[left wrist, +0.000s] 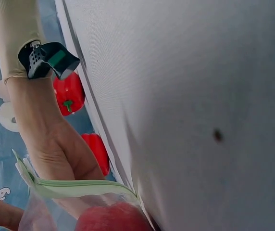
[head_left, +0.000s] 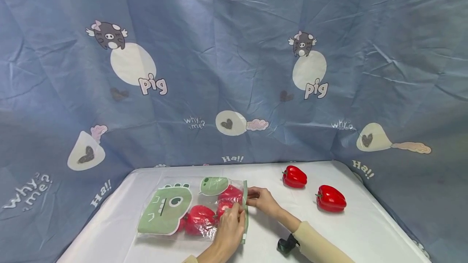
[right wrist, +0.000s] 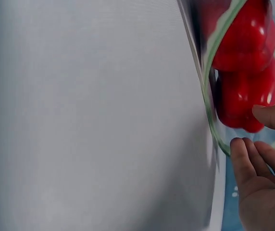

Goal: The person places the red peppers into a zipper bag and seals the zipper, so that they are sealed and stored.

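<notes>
A clear zip bag (head_left: pixel 166 210) with a green dinosaur print lies on the white table, its green-edged mouth facing right. Several red bell peppers (head_left: pixel 200 220) are inside it. My left hand (head_left: pixel 229 224) pinches the bag near its mouth on the near side. At the mouth's far part is my right hand (head_left: pixel 264 201). In the right wrist view, the thumb and fingers of the right hand (right wrist: pixel 265 166) stand apart, fingertips at the green rim (right wrist: pixel 208 91), with two bell peppers (right wrist: pixel 245 98) visible through the opening. Only part of my left hand (left wrist: pixel 0 211) shows in the left wrist view.
Two loose red bell peppers, one farther back (head_left: pixel 294 177) and one nearer (head_left: pixel 330 199), lie on the right of the white table (head_left: pixel 270 251). A dark wrist camera (head_left: pixel 287 244) sits at my right sleeve. Behind the table hangs a blue printed cloth (head_left: pixel 234 72).
</notes>
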The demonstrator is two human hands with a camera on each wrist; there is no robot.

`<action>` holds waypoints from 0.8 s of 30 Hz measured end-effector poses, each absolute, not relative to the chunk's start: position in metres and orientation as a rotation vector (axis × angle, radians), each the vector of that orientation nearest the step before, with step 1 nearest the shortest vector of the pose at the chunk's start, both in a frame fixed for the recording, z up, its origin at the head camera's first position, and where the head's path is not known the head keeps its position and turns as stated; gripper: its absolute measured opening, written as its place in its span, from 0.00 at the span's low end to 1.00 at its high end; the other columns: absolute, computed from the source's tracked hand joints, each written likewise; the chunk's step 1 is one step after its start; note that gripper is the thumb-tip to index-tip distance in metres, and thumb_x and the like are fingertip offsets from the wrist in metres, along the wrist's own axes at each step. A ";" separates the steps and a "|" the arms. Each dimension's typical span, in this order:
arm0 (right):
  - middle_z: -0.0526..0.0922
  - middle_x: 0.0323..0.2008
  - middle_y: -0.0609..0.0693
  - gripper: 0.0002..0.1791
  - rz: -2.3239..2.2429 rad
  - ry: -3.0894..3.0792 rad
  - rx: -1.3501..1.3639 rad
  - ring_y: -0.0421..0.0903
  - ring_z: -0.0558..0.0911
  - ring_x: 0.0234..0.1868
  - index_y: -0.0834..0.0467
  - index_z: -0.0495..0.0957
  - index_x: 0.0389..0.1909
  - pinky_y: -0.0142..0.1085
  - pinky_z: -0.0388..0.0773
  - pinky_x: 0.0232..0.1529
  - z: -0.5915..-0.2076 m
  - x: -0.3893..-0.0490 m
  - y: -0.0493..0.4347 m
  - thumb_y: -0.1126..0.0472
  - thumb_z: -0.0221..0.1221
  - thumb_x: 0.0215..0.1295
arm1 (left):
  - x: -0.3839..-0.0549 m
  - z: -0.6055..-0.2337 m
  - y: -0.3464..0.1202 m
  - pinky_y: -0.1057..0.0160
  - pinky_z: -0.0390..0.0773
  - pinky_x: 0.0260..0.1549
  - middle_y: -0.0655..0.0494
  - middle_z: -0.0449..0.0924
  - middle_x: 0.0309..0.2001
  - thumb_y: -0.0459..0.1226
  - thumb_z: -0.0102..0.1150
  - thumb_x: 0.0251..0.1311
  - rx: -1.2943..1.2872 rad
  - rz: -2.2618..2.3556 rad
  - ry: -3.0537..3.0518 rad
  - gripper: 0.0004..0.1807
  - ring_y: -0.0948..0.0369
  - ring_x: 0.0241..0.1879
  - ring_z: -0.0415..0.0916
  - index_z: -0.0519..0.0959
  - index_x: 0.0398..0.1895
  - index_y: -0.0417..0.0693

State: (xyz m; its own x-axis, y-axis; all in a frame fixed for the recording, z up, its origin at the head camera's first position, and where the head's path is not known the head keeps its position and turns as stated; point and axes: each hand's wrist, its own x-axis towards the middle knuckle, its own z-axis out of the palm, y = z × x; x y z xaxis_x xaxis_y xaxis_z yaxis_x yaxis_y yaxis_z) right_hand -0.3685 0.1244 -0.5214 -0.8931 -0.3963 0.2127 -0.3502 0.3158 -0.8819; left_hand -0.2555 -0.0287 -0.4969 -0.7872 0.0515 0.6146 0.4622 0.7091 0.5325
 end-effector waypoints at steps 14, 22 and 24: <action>0.78 0.50 0.74 0.22 -1.757 2.437 -0.729 0.68 0.79 0.51 0.72 0.74 0.53 0.24 0.77 0.43 -0.495 -0.355 0.156 0.70 0.64 0.58 | -0.254 -0.497 -0.029 0.69 0.69 0.22 0.62 0.73 0.20 0.29 0.61 0.56 -0.343 -0.949 -2.365 0.08 0.68 0.23 0.69 0.74 0.27 0.50; 0.77 0.55 0.70 0.24 -1.698 2.453 -0.838 0.59 0.80 0.54 0.67 0.74 0.56 0.29 0.78 0.49 -0.502 -0.364 0.186 0.66 0.64 0.59 | -0.254 -0.496 -0.029 0.69 0.69 0.21 0.62 0.73 0.19 0.29 0.60 0.56 -0.345 -0.967 -2.367 0.07 0.68 0.23 0.69 0.74 0.27 0.49; 0.77 0.55 0.68 0.24 -1.700 2.440 -0.860 0.59 0.79 0.55 0.66 0.74 0.56 0.31 0.78 0.50 -0.501 -0.363 0.193 0.65 0.65 0.58 | -0.254 -0.496 -0.029 0.70 0.69 0.21 0.62 0.73 0.19 0.29 0.60 0.57 -0.344 -0.975 -2.369 0.07 0.69 0.22 0.68 0.74 0.27 0.49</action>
